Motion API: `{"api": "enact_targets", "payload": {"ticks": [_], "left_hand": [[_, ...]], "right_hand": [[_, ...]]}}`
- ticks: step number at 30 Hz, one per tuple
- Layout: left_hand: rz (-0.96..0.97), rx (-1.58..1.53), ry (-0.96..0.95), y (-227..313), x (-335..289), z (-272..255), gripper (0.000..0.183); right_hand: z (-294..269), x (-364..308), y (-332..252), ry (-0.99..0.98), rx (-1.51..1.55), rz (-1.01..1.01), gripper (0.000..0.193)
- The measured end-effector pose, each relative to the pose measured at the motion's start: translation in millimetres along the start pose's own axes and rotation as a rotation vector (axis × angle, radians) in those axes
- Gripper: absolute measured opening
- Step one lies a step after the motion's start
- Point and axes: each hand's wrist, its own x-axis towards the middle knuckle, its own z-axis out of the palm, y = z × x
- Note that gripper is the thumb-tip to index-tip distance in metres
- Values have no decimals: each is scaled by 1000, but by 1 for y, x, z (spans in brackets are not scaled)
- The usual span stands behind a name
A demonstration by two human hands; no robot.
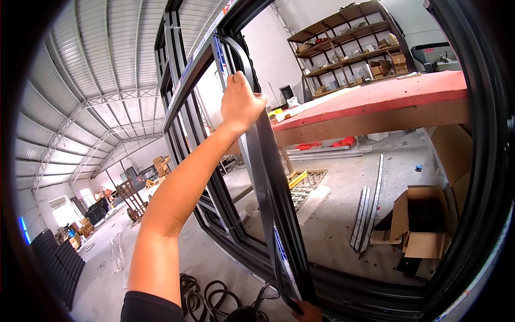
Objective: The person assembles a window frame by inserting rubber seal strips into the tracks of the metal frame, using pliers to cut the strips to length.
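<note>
A large dark window frame (292, 236) stands upright before me, with printed film on parts of its profile. A long black rubber sealing strip (262, 198) runs down its middle upright and bows out in a loop near the top. Raised high on that upright, my left hand (241, 102) is closed around the strip, knuckles up and thumb to the right. My right hand (307, 311) shows only in part at the lower edge, dark in shadow, fingers closed at the strip's lower stretch. More strip lies in loose coils (214, 298) on the floor below my left arm.
Beyond the frame stands a red-topped workbench (370, 99). Under and near it are metal profiles (367, 217), an open cardboard box (426, 220) and a metal grate (311, 188). Shelves (348, 45) line the back wall. A hand cart (130, 198) and black stacked panels (56, 263) stand left.
</note>
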Motion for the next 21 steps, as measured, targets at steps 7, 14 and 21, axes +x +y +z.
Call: {"api": "enact_targets", "payload": {"ticks": [7,14,21], "left_hand": [[111,-263,171,12,1,-3,62],[136,-3,335,-15,8,-5,56],[162,-61,446,-20,4,-2,61]], "right_hand": [[-4,4,-1,-27,50,46,48],[-13,14,-5,58,-24,-10,45],[-16,16,-10,217,71,-127,44]]}}
